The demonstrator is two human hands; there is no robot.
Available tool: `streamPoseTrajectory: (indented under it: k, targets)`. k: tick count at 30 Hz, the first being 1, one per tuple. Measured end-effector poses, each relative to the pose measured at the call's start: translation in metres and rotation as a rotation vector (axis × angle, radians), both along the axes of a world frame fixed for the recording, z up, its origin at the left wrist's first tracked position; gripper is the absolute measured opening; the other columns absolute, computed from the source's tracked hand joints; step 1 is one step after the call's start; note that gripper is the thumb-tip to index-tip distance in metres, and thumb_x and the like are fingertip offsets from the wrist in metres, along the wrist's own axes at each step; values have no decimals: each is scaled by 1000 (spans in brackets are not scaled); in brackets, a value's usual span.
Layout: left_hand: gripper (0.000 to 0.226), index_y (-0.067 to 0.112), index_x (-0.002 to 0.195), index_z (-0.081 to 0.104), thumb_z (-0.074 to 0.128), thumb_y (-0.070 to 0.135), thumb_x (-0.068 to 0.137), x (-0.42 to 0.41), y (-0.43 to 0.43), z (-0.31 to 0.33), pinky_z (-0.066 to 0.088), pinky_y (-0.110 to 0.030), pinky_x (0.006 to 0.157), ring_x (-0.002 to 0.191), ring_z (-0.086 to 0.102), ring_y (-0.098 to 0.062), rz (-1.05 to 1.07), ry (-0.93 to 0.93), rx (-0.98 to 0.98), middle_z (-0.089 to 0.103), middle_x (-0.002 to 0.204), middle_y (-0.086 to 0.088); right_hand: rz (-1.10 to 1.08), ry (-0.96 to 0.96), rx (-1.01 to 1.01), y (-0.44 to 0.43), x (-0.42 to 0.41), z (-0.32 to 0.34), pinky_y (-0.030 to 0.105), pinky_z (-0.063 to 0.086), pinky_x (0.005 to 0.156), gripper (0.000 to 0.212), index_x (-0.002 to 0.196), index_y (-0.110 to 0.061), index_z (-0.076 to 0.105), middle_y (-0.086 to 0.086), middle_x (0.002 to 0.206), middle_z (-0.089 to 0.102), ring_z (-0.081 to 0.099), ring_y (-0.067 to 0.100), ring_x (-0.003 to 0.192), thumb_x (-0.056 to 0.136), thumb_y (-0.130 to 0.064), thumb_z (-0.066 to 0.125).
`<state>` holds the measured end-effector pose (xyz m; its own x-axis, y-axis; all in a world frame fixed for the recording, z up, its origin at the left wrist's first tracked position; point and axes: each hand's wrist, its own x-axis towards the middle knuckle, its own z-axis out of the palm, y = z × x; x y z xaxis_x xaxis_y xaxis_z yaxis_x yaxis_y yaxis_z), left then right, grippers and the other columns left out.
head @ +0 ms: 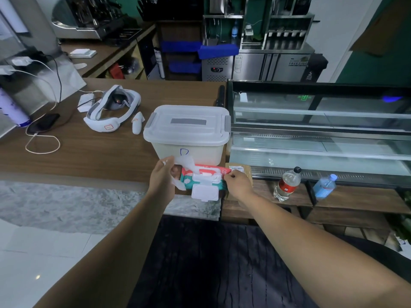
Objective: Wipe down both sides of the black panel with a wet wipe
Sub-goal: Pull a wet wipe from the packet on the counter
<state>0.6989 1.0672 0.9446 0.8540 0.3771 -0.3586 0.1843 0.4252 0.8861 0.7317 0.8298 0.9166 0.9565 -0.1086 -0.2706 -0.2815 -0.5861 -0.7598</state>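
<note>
A long brown wooden counter crosses the view, and at its right end a glass display case stands against it. Low in the middle, below the counter edge and between the two forearms, lies the black panel with a grooved, grained surface; it is well apart from both hands, and no hand touches it. On the counter stands a translucent storage box with its lid closed and a blue letter written on the front wall. To the left of the box lies a white headset. Just in front of the box, at the near edge of the counter, lies the wet wipe pack, red and teal, with its white flip lid opened toward the person. The right hand grips the right end of the pack, the fingers curled on it. The left hand is at the left end of the pack and pinches the wet wipe, which reaches from the opening of the pack up to its fingertips, so the wipe is half out and still joined to the pack. To the right, on a lower shelf, stand a bottle with a red label and a blue bottle.
</note>
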Motion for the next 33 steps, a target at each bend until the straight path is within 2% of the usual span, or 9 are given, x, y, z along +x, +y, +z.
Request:
streamPoseTrajectory:
  k: [3,7,12,15,19,22,26,30,33]
  targets:
    - [16,16,111,67,61,27,101,1,13,4,58,-44,83,94,70,-27,101,51,-20,75,104,-9,-21,-3,25,1,-1,1,28,35,56,22,90,-16,65,-6,80,62,55,10,73,104,-28,54]
    - [19,25,98,67,60,38,86,-5,23,9,59,-44,83,94,70,-29,140,118,137,74,103,-6,-55,-30,109,0,-2,4,28,39,59,23,90,-9,69,0,82,68,62,21,81,101,-25,57]
    - [18,15,99,63,54,29,94,-15,16,6,51,-38,62,76,68,-25,0,97,395,72,87,-9,-39,-106,223,2,-4,15,36,55,76,23,86,-5,72,-1,82,75,70,23,85,98,-20,59]
    - [26,14,92,68,53,36,88,-21,8,1,41,-35,60,66,53,-19,-182,140,649,66,75,-1,-3,-130,239,6,-3,24,30,50,64,25,76,-13,74,-4,74,74,66,15,71,95,-22,60]
    - [27,44,102,78,53,42,94,-26,2,1,49,-26,55,59,63,-4,-361,120,812,74,83,16,63,-158,241,16,-1,33,19,47,56,25,73,-15,75,-3,76,75,62,7,63,93,-25,62]
    - [29,48,110,77,52,43,97,-31,-2,2,50,-22,57,64,64,-2,-401,105,825,74,94,20,122,-150,224,25,0,34,27,52,68,26,74,-11,74,-2,81,76,66,14,74,95,-21,64]
    - [30,48,115,77,53,42,98,-32,-2,2,49,-21,63,69,65,0,-414,105,786,74,103,23,203,-145,95,33,1,32,17,42,56,28,72,-7,71,-2,75,73,60,13,69,96,-20,62]
    - [29,45,116,77,53,43,98,-31,-1,0,47,-21,70,90,67,0,-416,101,764,73,106,23,244,-163,-2,41,0,31,34,53,69,32,72,-4,67,8,89,77,66,27,77,97,-20,58]
    - [30,47,118,75,53,41,98,-32,0,-1,47,-9,60,84,66,2,-450,81,790,73,102,24,283,-189,-74,44,-2,32,43,58,77,32,77,-2,71,13,95,77,70,33,88,99,-20,56]
